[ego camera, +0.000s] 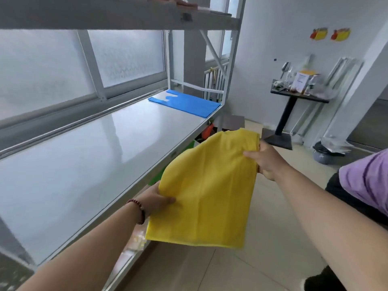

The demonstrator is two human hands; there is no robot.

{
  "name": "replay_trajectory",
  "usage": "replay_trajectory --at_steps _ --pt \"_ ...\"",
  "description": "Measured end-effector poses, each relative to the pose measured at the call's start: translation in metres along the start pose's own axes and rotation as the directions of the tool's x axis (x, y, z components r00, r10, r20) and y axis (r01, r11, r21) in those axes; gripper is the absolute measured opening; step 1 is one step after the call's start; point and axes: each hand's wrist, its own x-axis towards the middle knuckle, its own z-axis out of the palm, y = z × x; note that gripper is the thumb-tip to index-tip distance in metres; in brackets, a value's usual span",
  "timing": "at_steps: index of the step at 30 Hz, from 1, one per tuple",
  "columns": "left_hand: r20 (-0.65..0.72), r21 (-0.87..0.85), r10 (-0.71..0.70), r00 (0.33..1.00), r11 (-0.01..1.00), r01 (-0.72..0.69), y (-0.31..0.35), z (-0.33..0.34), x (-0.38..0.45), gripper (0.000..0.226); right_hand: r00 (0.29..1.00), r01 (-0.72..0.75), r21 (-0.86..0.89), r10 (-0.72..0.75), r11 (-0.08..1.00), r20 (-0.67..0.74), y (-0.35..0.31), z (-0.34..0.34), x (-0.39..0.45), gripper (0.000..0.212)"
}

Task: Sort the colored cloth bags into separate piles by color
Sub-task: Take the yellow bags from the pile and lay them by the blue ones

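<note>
A yellow cloth bag (207, 190) hangs in the air just off the front edge of the white shelf (88, 164). My left hand (155, 199) pinches its left edge, thumb on top. My right hand (265, 159) grips its upper right corner. A blue cloth bag (186, 103) lies flat at the far right end of the shelf. A bit of green cloth (156, 178) and something orange (207, 130) show below the shelf, mostly hidden by the yellow bag.
An upper shelf (117, 17) runs overhead. Frosted windows back the rack. A small black pedestal table (298, 96) with clutter stands at the right wall. A grey pouf and plastic (327, 152) lie on the tiled floor. My purple-clad lap (369, 181) is at the right edge.
</note>
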Motion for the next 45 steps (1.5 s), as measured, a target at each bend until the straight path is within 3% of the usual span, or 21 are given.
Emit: replay_trajectory --at_steps 3,7,12,18,22,25,28,31,34,38,41,45 --pt "-0.034 -0.044 0.0 0.999 0.999 -0.001 0.021 0.01 0.053 0.101 0.997 -0.013 -0.015 0.014 1.0 0.07 -0.008 -0.018 0.068 0.052" --pt "-0.068 -0.157 0.036 0.997 0.986 -0.046 0.06 0.029 0.108 0.09 0.987 0.007 -0.055 0.002 0.998 0.161 -0.029 -0.037 0.152 0.052" --pt "-0.125 -0.258 0.047 0.991 0.963 -0.078 0.082 0.035 0.168 0.119 0.961 0.012 -0.112 0.019 0.994 0.276 -0.045 -0.04 0.248 0.05" --pt "-0.264 -0.258 0.054 0.963 0.958 -0.124 0.116 0.001 0.229 0.111 0.916 0.055 -0.139 0.006 0.989 0.402 -0.063 0.001 0.363 0.053" --pt "-0.431 -0.233 0.136 0.892 0.938 -0.256 0.155 -0.045 0.26 0.126 0.877 0.164 -0.113 -0.092 0.98 0.472 -0.098 0.049 0.434 0.053" --pt "-0.529 -0.242 0.202 0.824 0.895 -0.375 0.184 -0.084 0.269 0.117 0.818 0.233 0.064 -0.231 0.97 0.527 -0.135 0.093 0.469 0.039" --pt "-0.587 -0.29 0.069 0.807 0.913 -0.288 0.175 -0.106 0.282 0.108 0.765 0.22 0.1 -0.235 0.97 0.6 -0.142 0.139 0.505 0.041" --pt "-0.604 -0.425 -0.235 0.761 0.903 -0.059 0.149 -0.106 0.297 0.077 0.703 0.006 -0.176 0.121 0.984 0.701 -0.099 0.187 0.533 0.038" --pt "-0.665 -0.419 -0.378 0.644 0.903 0.097 0.133 -0.101 0.311 0.046 0.69 0.002 -0.519 0.375 0.855 0.62 -0.048 0.224 0.543 0.009" --pt "-0.741 -0.427 -0.406 0.534 0.899 0.091 0.133 -0.109 0.332 0.063 0.712 0.15 -0.595 0.33 0.79 0.619 -0.019 0.256 0.566 0.012" --pt "-0.763 -0.426 -0.411 0.498 0.9 0.091 0.137 -0.114 0.35 0.066 0.742 0.205 -0.591 0.27 0.78 0.613 -0.023 0.268 0.587 0.004" --pt "-0.793 -0.446 -0.436 0.425 0.891 0.082 0.145 -0.111 0.379 0.067 0.752 0.318 -0.595 0.185 0.738 0.632 -0.028 0.289 0.621 0.01"
